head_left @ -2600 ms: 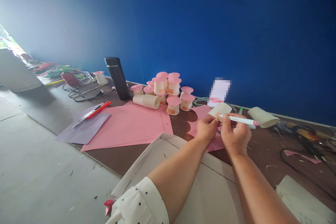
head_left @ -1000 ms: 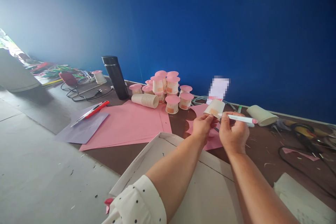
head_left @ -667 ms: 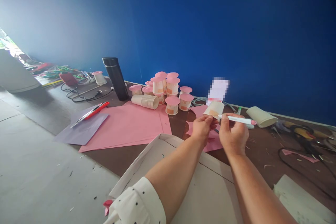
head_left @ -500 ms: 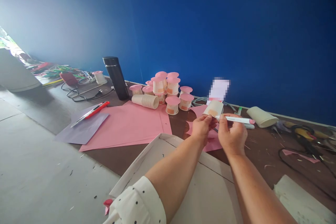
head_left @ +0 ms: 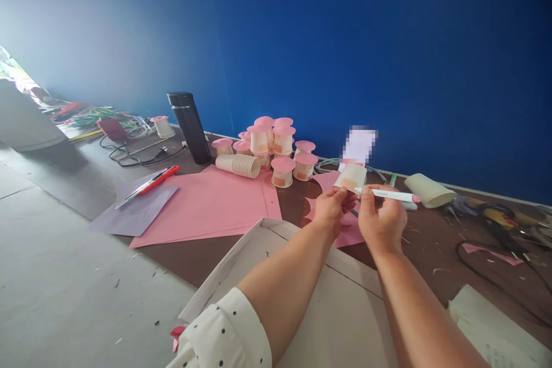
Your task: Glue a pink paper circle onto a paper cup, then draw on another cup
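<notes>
My left hand (head_left: 333, 207) is closed on the rim of a white paper cup (head_left: 354, 173), which is tilted and has an orange-tan patch on its side. In my right hand (head_left: 383, 215) is a white marker pen (head_left: 392, 195) with a pink end, pointing left. Its tip is at the cup, beside the patch; whether it touches I cannot tell. Behind and left of my hands stand several paper cups with pink paper discs (head_left: 283, 165) on top, some stacked, with orange marks on their sides. A nested stack of paper cups (head_left: 238, 165) lies on its side by them.
Pink paper sheets (head_left: 207, 207) and a purple sheet (head_left: 149, 207) bearing a red utility knife (head_left: 149, 185) lie to the left. A black flask (head_left: 190, 129) stands by the blue wall (head_left: 302, 40). On the right are a tipped cup (head_left: 429, 190), cables (head_left: 487, 276) and paper scraps.
My hands, the cup and the marker stay almost in place; the marker's pink end has shifted very slightly to the right. The rest looks the same.
</notes>
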A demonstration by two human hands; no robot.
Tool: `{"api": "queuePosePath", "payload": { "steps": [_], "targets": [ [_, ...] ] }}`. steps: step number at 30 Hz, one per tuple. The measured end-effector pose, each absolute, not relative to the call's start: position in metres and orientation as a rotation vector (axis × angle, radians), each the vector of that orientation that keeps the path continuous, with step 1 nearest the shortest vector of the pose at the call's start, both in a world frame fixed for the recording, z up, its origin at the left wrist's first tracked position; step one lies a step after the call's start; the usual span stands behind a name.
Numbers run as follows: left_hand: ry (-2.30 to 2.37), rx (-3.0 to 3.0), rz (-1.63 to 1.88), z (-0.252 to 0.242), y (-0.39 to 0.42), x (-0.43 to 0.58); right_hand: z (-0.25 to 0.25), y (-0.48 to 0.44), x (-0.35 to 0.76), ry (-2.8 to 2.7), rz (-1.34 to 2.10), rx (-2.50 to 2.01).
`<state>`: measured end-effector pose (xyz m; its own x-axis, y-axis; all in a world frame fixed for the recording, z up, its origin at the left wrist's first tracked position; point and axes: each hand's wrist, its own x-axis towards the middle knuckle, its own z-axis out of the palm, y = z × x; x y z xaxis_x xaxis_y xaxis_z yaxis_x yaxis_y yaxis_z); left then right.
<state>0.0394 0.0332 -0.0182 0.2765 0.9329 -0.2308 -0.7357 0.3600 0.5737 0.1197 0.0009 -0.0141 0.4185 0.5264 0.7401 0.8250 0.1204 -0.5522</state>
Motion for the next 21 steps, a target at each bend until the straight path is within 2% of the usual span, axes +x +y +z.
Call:
{"api": "queuePosePath", "payload": {
  "steps": [21],
  "targets": [
    [0.594,0.363,1.096,-0.0116,0.0293,0.0360,-0.0134,-0.0001,0.1211,-1.198,-0.373,-1.534]
  ]
}}
